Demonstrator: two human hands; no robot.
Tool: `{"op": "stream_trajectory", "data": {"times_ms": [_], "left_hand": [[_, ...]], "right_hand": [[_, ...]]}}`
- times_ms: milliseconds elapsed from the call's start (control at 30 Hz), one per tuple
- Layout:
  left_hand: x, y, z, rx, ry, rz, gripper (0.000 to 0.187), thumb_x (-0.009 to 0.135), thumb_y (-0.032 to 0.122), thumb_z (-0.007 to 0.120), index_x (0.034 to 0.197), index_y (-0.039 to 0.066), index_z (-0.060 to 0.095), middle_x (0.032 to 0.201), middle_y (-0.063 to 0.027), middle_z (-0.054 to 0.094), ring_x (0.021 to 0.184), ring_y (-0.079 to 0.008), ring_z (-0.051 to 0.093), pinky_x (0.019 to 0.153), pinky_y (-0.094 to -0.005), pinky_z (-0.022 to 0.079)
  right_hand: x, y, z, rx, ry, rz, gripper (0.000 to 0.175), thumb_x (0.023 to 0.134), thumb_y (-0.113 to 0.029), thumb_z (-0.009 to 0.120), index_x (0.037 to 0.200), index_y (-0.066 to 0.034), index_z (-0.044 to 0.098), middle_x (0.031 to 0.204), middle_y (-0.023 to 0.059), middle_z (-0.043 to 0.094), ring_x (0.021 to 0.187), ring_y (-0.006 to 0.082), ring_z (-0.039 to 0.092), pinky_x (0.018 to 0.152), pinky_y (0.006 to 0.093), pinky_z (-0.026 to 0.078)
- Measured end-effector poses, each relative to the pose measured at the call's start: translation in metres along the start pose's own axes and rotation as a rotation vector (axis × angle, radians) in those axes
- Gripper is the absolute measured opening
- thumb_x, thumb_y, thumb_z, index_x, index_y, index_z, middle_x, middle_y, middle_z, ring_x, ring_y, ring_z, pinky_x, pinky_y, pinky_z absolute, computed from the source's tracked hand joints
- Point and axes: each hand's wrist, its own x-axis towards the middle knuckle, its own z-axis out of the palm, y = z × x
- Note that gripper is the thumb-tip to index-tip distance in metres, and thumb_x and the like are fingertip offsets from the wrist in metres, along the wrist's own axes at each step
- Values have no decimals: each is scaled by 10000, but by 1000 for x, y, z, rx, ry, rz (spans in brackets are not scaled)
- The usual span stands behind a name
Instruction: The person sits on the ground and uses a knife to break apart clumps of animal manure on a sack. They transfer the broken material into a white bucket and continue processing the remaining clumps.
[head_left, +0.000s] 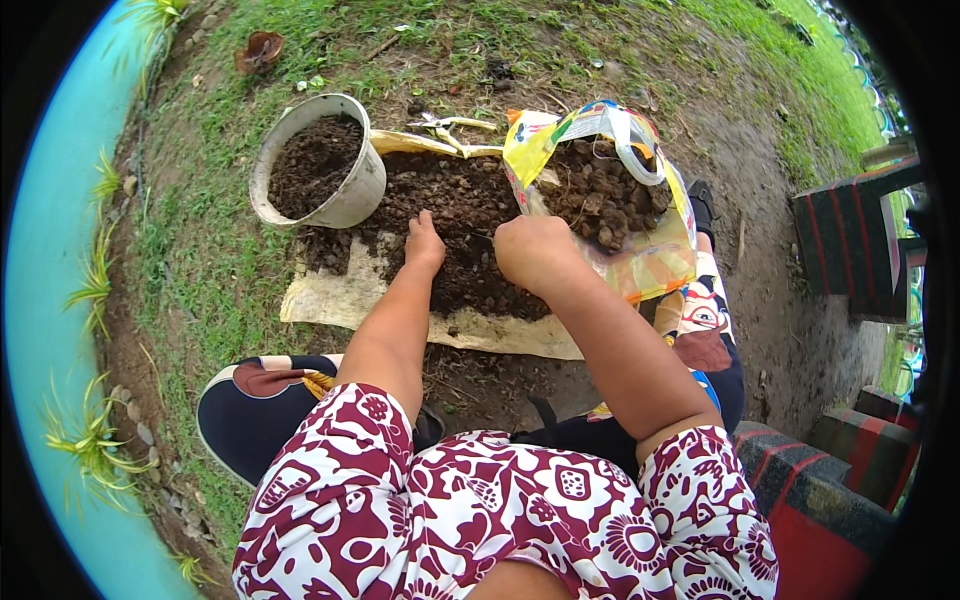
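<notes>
Dark crumbly soil (457, 184) is spread over a pale woven sack (337, 296) laid on the ground before me. My left hand (425, 244) rests at the soil, its fingers pointing away from me; whether it holds any is hidden. Close to the near edge of a yellow printed plastic bag (649, 266), my right hand (534, 251) is curled over the soil, with its fingertips out of sight. Clods of earth (607, 202) fill the bag, which has a white handle (636, 154). A whitish plastic bucket (349, 202) of dark soil leans at the left.
Pruning shears (454, 127) lie beyond the sack. A brown bowl-like piece (259, 52) sits on the grass at upper left. A turquoise wall (52, 262) with spiky plants runs along the left. Dark blocks with red stripes (851, 240) stand at the right.
</notes>
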Motion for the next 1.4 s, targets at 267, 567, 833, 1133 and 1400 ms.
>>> {"op": "stream_trajectory", "data": {"times_ms": [267, 567, 833, 1133, 1400], "left_hand": [[-8, 1, -7, 83, 49, 42, 374, 992, 288, 341, 1281, 56, 389, 1056, -175, 629, 964, -358, 599, 772, -478, 476], [-9, -10, -5, 32, 160, -58, 621, 913, 609, 341, 1333, 178, 493, 1286, -54, 536, 1276, -249, 390, 1110, -466, 225], [-28, -50, 28, -508, 212, -535, 578, 946, 573, 263, 1455, 303, 215, 1518, -92, 151, 1390, -332, 151, 1115, -538, 190], [-38, -40, 19, -554, 44, -516, 590, 936, 500, 414, 1452, 346, 172, 1516, -95, 88, 1385, -378, 129, 1035, -557, 383], [-37, -18, 25, -714, -88, -444, 700, 877, 489, 557, 1438, 305, 181, 1515, -114, 57, 1327, -390, 276, 1044, -563, 406]], "right_hand": [[-3, -3, 7, 1, 19, 11, 223, 807, -91, 519, 915, -63, 712, 944, 133, 689, 883, 273, 671, 732, 376, 530], [-9, 12, 7, 45, 66, 44, 234, 802, -105, 523, 943, -50, 701, 975, 144, 682, 908, 295, 662, 751, 390, 528], [-3, 31, 10, 165, 162, 117, 248, 845, -251, 553, 1001, -106, 680, 978, 128, 675, 926, 303, 640, 785, 411, 508], [-22, 50, 51, 536, 142, 88, 284, 829, -251, 628, 1021, -45, 668, 864, 146, 671, 724, 258, 656, 669, 365, 510], [-33, 22, 106, 1178, -170, 308, 408, 855, -203, 646, 1253, -145, 578, 638, 27, 529, 484, 108, 440, 408, 269, 348]]}}
